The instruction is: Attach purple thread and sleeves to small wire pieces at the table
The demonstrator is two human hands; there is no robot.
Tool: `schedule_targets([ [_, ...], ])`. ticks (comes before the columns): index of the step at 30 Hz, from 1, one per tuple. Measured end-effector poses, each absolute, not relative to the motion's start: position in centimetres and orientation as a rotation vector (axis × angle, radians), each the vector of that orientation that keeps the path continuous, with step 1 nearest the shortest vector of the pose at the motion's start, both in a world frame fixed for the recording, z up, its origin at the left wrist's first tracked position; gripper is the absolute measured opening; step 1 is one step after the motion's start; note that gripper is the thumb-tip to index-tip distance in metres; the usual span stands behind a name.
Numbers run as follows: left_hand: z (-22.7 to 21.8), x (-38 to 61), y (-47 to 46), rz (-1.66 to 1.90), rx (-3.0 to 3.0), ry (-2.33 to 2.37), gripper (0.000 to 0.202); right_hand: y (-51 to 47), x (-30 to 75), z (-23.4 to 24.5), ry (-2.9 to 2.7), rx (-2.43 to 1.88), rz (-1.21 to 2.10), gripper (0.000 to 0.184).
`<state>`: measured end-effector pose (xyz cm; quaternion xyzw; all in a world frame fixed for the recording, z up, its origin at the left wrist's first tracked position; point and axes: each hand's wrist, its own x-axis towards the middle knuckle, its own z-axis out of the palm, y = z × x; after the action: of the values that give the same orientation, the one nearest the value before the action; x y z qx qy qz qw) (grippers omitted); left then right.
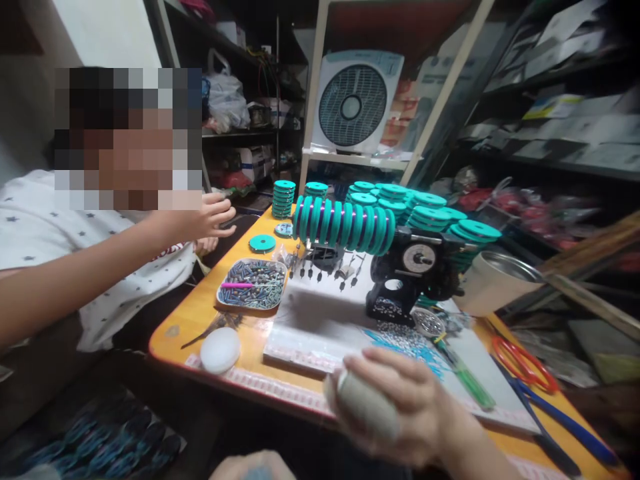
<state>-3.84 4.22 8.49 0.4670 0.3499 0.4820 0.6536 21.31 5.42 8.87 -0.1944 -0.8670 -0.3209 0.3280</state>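
My right hand (400,407) is closed around a rounded grey-beige object (367,403) with faint ridges, in front of the table edge; blur hides its exact kind. Only the top of my left hand (253,467) shows at the bottom edge, curled, with a bluish-grey patch at its middle that I cannot make out. Beyond my right hand, small silvery parts and blue strips (410,347) lie scattered on a white board (320,333). A black winding machine (415,267) on the board carries a row of teal discs (345,223) on its horizontal shaft.
A tray of screws (253,283), a white round lid (220,350) and stacked teal discs (395,193) share the table. Rightward are a green-handled screwdriver (470,383), red-handled scissors (525,363), blue-handled pliers (565,420) and a cup (495,283). Another person (125,253) sits left, hand raised.
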Motion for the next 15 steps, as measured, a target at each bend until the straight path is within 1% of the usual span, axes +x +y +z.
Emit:
schedule_targets([
  [2, 11.0, -4.3, 7.5, 1.159, 1.065, 0.793, 0.03, 8.5, 23.4, 10.1, -2.127, -0.627, -0.878, 0.012],
  [3, 12.6, -4.7, 9.7, 1.193, 1.066, 0.794, 0.037, 9.9, 24.5, 10.8, -2.093, -0.684, -0.902, 0.016],
  [4, 14.3, -5.1, 11.9, 1.225, 1.065, 0.796, 0.038, 11.0, 25.5, 11.5, -2.065, -0.748, -0.921, 0.023],
  [6, 17.6, -6.0, 15.9, 1.305, 1.056, 0.807, 0.041, 12.1, 26.4, 12.4, -2.012, -0.843, -0.932, 0.032],
  [7, 18.7, -6.3, 17.1, 1.355, 1.041, 0.857, 0.048, 12.0, 26.1, 12.4, -1.987, -0.879, -0.925, 0.036],
  [8, 19.3, -6.5, 17.6, 1.381, 1.033, 0.872, 0.048, 11.4, 25.3, 12.1, -1.97, -0.901, -0.911, 0.04],
  [9, 19.2, -6.5, 17.2, 1.389, 1.029, 0.876, 0.04, 10.4, 24.0, 11.5, -1.961, -0.916, -0.868, 0.045],
  [10, 18.4, -6.3, 15.9, 1.395, 1.026, 0.879, 0.03, 9.0, 22.2, 10.7, -1.966, -0.914, -0.826, 0.048],
  [11, 17.1, -5.9, 13.8, 1.395, 1.023, 0.88, 0.024, 7.5, 20.3, 9.6, -1.995, -0.889, -0.74, 0.05],
  [12, 15.3, -5.4, 11.3, 1.391, 1.019, 0.878, 0.026, 5.9, 18.3, 8.5, -2.084, -0.873, -0.416, 0.052],
  [13, 13.3, -4.9, 8.4, 1.387, 1.01, 0.876, 0.025, 4.4, 16.5, 7.4, -2.21, -0.86, -0.197, 0.049],
  [14, 11.3, -4.5, 5.7, 1.372, 1.004, 0.878, 0.026, 3.0, 14.8, 6.4, -2.25, -0.768, -0.092, 0.04],
  [15, 9.5, -4.1, 3.2, 1.361, 0.996, 0.88, 0.03, 1.9, 13.6, 5.5, -2.212, -0.794, 0.01, 0.028],
])
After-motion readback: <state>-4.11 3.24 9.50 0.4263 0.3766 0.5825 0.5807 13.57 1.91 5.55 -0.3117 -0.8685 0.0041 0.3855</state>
